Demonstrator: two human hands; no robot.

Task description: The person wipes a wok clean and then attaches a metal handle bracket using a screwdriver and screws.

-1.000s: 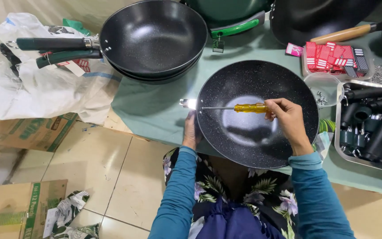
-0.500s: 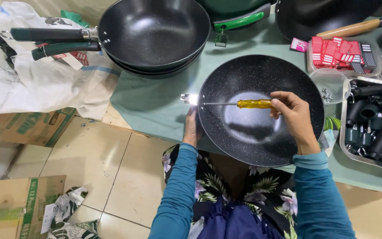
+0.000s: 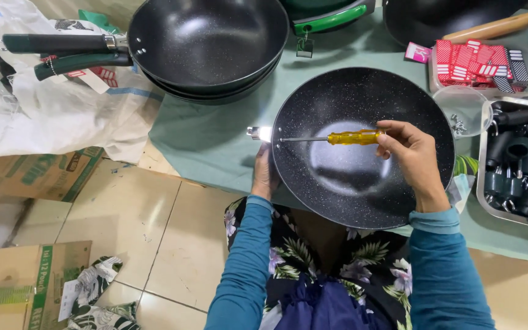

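Pinched in the right hand (image 3: 414, 159), one yellow-handled screwdriver (image 3: 331, 138) lies across one speckled pan (image 3: 362, 177); the left hand (image 3: 264, 174) clasps that pan's left rim. Beyond the pan sit two stacked pans (image 3: 206, 46).

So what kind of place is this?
Probably a small workshop where pans get their handles. There are stacked pans, a tray of black handles, and a screwdriver held over one pan.

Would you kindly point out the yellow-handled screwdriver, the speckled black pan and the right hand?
yellow-handled screwdriver (image 3: 352, 137), head view, on its yellow handle.
speckled black pan (image 3: 349, 177), head view, on its inner base.
right hand (image 3: 414, 156), head view, on its back.
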